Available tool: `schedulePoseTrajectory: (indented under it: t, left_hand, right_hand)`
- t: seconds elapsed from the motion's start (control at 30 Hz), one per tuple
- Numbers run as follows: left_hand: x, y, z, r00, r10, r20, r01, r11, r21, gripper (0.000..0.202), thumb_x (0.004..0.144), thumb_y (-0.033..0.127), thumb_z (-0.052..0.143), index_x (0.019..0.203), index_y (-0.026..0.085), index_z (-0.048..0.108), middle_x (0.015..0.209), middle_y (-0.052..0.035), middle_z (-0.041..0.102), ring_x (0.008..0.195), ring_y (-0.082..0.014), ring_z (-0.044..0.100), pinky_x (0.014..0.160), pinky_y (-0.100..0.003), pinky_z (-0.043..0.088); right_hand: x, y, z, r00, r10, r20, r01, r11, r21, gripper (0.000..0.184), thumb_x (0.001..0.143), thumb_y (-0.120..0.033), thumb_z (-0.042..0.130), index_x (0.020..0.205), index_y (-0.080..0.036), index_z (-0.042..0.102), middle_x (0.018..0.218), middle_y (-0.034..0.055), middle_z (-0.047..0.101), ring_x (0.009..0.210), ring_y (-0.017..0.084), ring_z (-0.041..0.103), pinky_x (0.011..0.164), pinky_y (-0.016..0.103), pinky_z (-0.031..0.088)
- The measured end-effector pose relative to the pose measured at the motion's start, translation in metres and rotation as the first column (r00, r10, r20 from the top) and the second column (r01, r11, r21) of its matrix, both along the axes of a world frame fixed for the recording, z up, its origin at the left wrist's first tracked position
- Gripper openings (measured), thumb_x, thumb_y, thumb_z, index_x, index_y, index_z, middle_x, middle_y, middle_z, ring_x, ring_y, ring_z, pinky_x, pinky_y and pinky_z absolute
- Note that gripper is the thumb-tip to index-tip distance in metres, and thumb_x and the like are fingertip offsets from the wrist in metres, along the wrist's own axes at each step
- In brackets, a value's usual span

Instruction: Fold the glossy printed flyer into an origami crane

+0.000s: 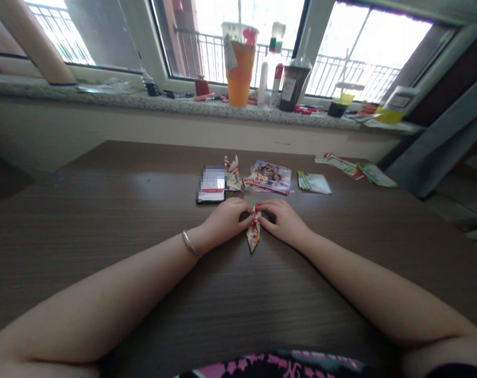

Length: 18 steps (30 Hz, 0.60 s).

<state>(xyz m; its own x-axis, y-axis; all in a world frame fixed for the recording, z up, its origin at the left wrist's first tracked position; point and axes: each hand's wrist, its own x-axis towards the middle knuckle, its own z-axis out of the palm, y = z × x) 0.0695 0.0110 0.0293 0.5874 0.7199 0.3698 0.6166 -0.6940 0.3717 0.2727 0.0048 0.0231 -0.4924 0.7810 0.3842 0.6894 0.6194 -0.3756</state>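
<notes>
A small folded paper piece [253,234], pointed at its near end and printed in red, yellow and white, lies on the dark table between my hands. My left hand [231,219] pinches its left side with thumb and fingers. From the right, my right hand [284,220] grips the upper part the same way. The fingers cover part of the far end of the paper. Just beyond my left hand sit a phone [212,184] with a lit screen and a finished-looking folded paper figure [234,174] with upright points.
A stack of printed flyers [272,177] lies behind my right hand, with green-white paper slips [314,182] beside it and paper strips [340,165] farther right. On the windowsill [175,104] stand an orange drink cup [239,68], a dark cup [294,84] and bottles.
</notes>
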Motion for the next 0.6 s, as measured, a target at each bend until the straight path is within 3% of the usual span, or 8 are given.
schedulePoseTrajectory:
  t: [0.17, 0.3, 0.6]
  left_hand:
    - [-0.0021, 0.0033, 0.0014, 1.0, 0.001, -0.013, -0.001, 0.999, -0.033, 0.011, 0.086, 0.018, 0.058, 0.089, 0.017, 0.069, 0.093, -0.0069, 0.07, 0.091, -0.0202, 0.062, 0.088, -0.034, 0.048]
    - [-0.002, 0.0034, 0.002, 0.999, -0.006, -0.041, 0.005, 1.0, -0.03, 0.013, 0.089, 0.024, 0.056, 0.088, 0.019, 0.068, 0.092, -0.0061, 0.069, 0.091, -0.0202, 0.061, 0.087, -0.035, 0.047]
    - [0.0006, -0.0009, 0.0015, 0.986, 0.043, -0.159, -0.029, 0.996, 0.09, 0.012, 0.088, 0.028, 0.055, 0.09, 0.018, 0.061, 0.094, -0.0074, 0.06, 0.093, -0.0218, 0.055, 0.083, -0.034, 0.045]
  right_hand:
    - [0.0007, -0.0006, 0.0004, 0.999, 0.021, 0.032, -0.022, 1.0, 0.011, 0.028, 0.088, -0.031, 0.058, 0.111, -0.02, 0.069, 0.117, 0.0082, 0.068, 0.112, 0.023, 0.058, 0.1, 0.042, 0.044]
    - [0.0014, -0.0003, 0.0017, 0.998, 0.002, 0.056, -0.002, 1.0, -0.004, 0.028, 0.088, -0.036, 0.059, 0.11, -0.023, 0.069, 0.119, 0.0067, 0.067, 0.113, 0.023, 0.058, 0.101, 0.044, 0.042]
    - [0.0017, 0.0031, -0.0014, 0.993, -0.084, 0.081, 0.084, 0.996, 0.007, 0.028, 0.084, -0.044, 0.064, 0.106, -0.028, 0.071, 0.125, 0.0063, 0.063, 0.118, 0.028, 0.052, 0.103, 0.051, 0.036]
